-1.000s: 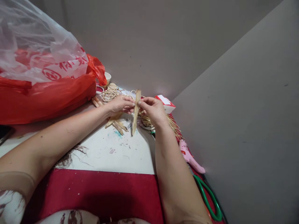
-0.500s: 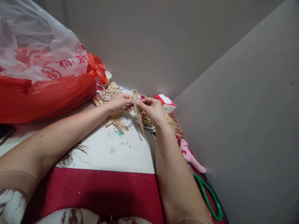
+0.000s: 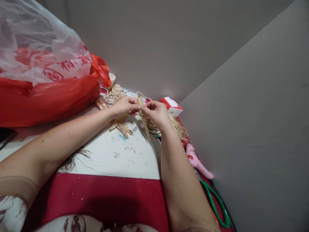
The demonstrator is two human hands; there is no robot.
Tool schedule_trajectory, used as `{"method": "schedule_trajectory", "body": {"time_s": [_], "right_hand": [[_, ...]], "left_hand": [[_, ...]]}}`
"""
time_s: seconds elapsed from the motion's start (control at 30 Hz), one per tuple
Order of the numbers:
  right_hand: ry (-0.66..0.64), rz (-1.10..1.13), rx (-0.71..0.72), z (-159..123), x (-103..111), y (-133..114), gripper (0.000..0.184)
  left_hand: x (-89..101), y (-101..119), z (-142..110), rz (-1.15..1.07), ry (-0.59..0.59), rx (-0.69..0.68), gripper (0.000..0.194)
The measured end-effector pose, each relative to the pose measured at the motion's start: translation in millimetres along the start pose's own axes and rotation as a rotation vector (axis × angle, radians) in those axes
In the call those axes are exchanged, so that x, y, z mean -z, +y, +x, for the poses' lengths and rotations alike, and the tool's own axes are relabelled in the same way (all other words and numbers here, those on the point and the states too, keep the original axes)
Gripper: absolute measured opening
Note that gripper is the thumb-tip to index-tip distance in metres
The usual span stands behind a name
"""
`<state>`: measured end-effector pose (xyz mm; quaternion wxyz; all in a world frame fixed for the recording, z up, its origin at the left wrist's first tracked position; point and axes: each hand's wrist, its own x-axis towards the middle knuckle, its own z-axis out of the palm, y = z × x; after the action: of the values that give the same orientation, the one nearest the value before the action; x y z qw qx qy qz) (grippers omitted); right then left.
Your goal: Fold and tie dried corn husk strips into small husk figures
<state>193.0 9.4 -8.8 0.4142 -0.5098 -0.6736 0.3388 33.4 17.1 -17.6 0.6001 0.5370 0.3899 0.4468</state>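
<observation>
Between my two hands is a long, tan dried husk strip (image 3: pixel 145 125), its pointed end hanging down over the white board (image 3: pixel 116 161). My left hand (image 3: pixel 126 105) pinches it near the upper part from the left. From the right, my right hand (image 3: pixel 156 112) pinches it at about the same height, fingertips nearly touching those of the left. More dried husk pieces (image 3: pixel 122 129) lie on the board below my left hand. A coil of twisted cord (image 3: pixel 115 93) sits behind that hand. Tan straw-like strands (image 3: pixel 179 129) lie beyond my right wrist.
A red and white plastic bag (image 3: pixel 48 100) fills the left. On the right are a pink glue gun (image 3: pixel 196 162), green-handled scissors (image 3: pixel 217 203) and a red and white box (image 3: pixel 172 106). Dark fibres (image 3: pixel 72 161) lie near my left forearm. Grey walls stand behind and right.
My left fingers have shifted slightly right, closer to the right fingertips. The husk strip has turned a little and shows narrower. Both hands still pinch it.
</observation>
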Motion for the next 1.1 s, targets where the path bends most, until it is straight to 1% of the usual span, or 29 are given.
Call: {"method": "schedule_trajectory", "body": {"time_s": [0.13,0.27,0.37,0.43,0.5,0.53,0.6,0.67,0.73,0.8,0.87,0.93,1.0,1.03,1.1], "right_hand": [[-0.002,-0.088,0.050,0.2,-1.0,-0.1,0.009],[0.032,-0.262,0.111,0.6,-1.9,-0.5,0.007],[0.077,-0.395,0.150,1.8,-0.5,1.8,0.007],[0.107,-0.425,0.148,3.0,1.5,4.2,0.007],[0.133,-0.369,0.106,4.0,3.8,5.8,0.006],[0.143,-0.301,0.068,4.2,4.9,5.8,0.005],[0.153,-0.098,-0.025,4.0,6.7,4.0,0.008],[0.146,0.124,-0.103,3.6,8.1,0.8,0.015],[0.118,0.288,-0.126,3.4,9.1,-1.9,0.024],[0.088,0.387,-0.116,3.6,10.1,-3.3,0.031],[0.058,0.451,-0.116,4.0,12.3,-4.4,0.034],[0.059,0.490,-0.150,4.0,17.5,-7.0,0.033],[0.101,0.504,-0.183,3.4,27.8,-12.7,0.029],[0.151,0.497,-0.173,2.7,35.2,-16.6,0.027],[0.319,0.454,-0.081,0.4,53.8,-25.8,0.024]], "left_hand": [[-1.4,1.7,-3.1,0.074,-0.017,-0.052,0.022],[-4.1,-0.1,-3.6,0.122,0.034,-0.100,0.020],[-4.7,-1.3,-2.7,0.120,0.061,-0.100,0.019],[-3.7,-0.8,-1.7,0.094,0.082,-0.085,0.019],[-1.7,0.1,-0.2,0.034,0.117,-0.053,0.017],[-0.5,0.5,0.7,-0.012,0.129,-0.031,0.016],[2.0,0.7,3.0,-0.127,0.135,0.015,0.015],[4.0,0.1,5.3,-0.239,0.119,0.049,0.014],[5.3,-0.7,7.1,-0.313,0.107,0.069,0.014],[6.3,-1.0,8.2,-0.348,0.101,0.093,0.015],[7.7,-0.9,8.9,-0.374,0.109,0.115,0.017],[10.1,-0.9,10.1,-0.402,0.146,0.125,0.018],[13.5,-1.4,11.8,-0.423,0.194,0.123,0.019],[15.4,-1.9,12.9,-0.430,0.216,0.116,0.019],[18.7,-3.1,14.9,-0.437,0.242,0.107,0.017]]}}
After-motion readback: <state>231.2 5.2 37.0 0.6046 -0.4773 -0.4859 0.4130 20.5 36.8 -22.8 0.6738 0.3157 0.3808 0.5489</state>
